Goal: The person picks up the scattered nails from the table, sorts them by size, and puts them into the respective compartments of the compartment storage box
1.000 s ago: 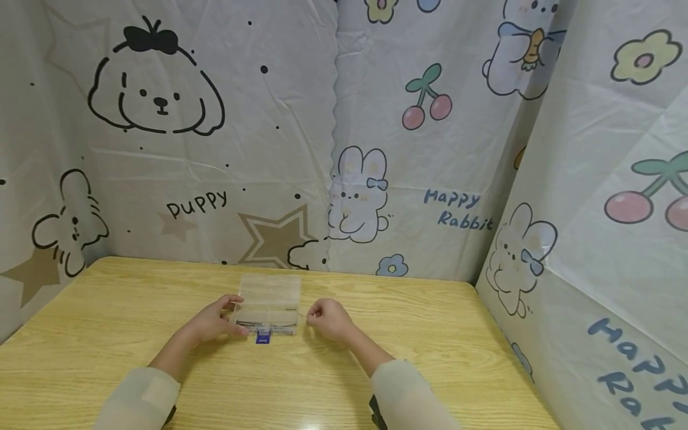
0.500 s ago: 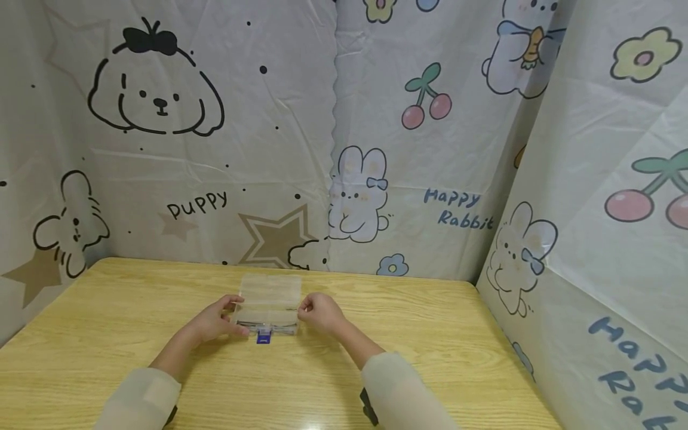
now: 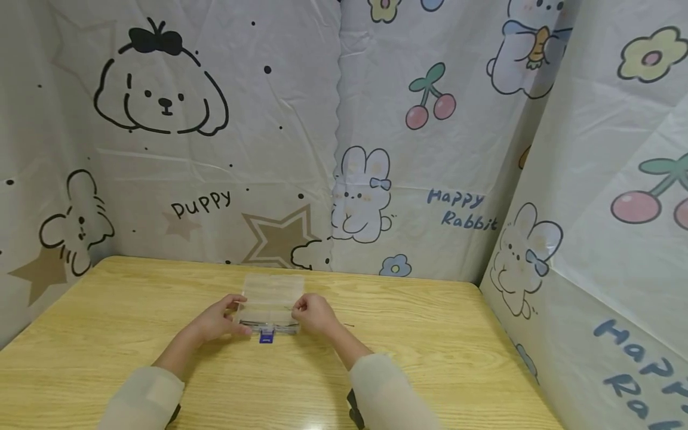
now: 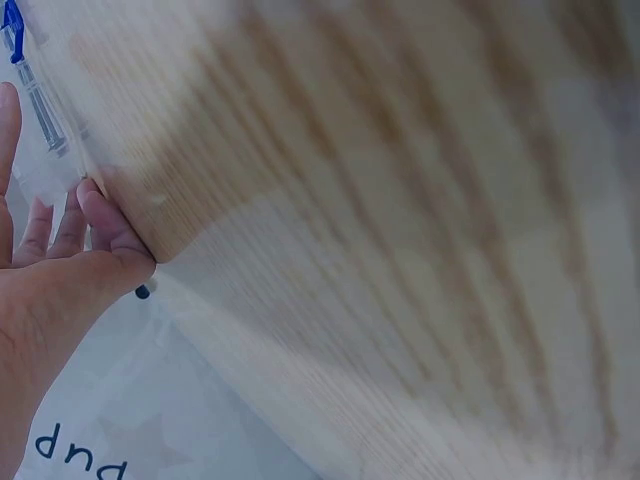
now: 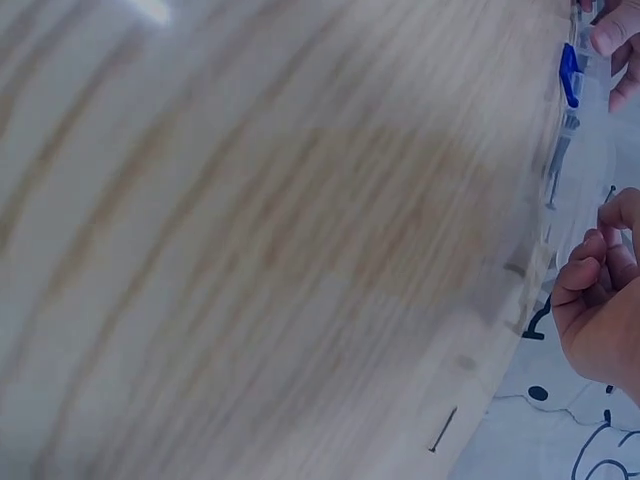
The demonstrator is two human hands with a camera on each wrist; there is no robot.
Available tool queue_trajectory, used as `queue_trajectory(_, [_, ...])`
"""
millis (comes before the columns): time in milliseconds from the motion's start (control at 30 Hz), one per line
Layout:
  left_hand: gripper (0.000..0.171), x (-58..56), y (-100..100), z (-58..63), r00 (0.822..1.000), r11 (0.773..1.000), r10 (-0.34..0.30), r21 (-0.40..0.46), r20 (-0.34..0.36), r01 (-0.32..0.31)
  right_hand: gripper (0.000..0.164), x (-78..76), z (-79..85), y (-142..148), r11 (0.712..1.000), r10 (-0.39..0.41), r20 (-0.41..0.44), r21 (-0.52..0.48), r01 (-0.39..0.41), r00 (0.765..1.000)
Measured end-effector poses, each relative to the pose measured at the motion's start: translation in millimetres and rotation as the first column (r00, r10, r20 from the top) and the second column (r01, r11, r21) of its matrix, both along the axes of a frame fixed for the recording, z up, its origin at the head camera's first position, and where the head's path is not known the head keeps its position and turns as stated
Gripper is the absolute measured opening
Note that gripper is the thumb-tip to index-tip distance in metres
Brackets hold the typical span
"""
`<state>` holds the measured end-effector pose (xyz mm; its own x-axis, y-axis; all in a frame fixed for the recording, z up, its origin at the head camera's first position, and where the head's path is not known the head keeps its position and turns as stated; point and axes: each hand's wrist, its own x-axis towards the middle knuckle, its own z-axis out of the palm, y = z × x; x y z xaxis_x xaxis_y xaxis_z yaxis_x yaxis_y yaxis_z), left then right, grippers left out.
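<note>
A clear plastic box (image 3: 274,289) lies on the table with its lid raised toward the back. Its blue latch (image 3: 266,336) hangs at the front, and several nails (image 4: 42,118) lie along the front compartment. My left hand (image 3: 219,319) grips the box's left end, thumb at the front and fingers behind. Over the right end of the box, my right hand (image 3: 314,315) pinches a thin nail (image 5: 612,190) between thumb and fingertips; most of it is hidden. A loose nail (image 5: 443,430) lies on the tabletop to the right of the box, beyond my right wrist.
The wood-grain table (image 3: 134,298) ends at a back edge just behind the box. Patterned cloth (image 3: 279,149) hangs behind it and another stretch closes in the right side.
My right hand has moved left, from beside the box to over its right end. The loose nail on the table now shows past my right forearm. The left hand keeps its place.
</note>
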<state>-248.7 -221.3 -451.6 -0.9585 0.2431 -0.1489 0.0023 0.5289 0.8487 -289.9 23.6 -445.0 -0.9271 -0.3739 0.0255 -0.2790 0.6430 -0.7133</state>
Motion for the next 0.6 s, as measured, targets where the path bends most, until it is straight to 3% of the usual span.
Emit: queue_trajectory(600, [0.086,-0.3,0.4,0.9,1.000,1.000,0.015,-0.014,0.000,-0.015,0.009,0.3,-3.9,-7.8,1.000,-0.017,-0.017,0.003,0.017,1.000])
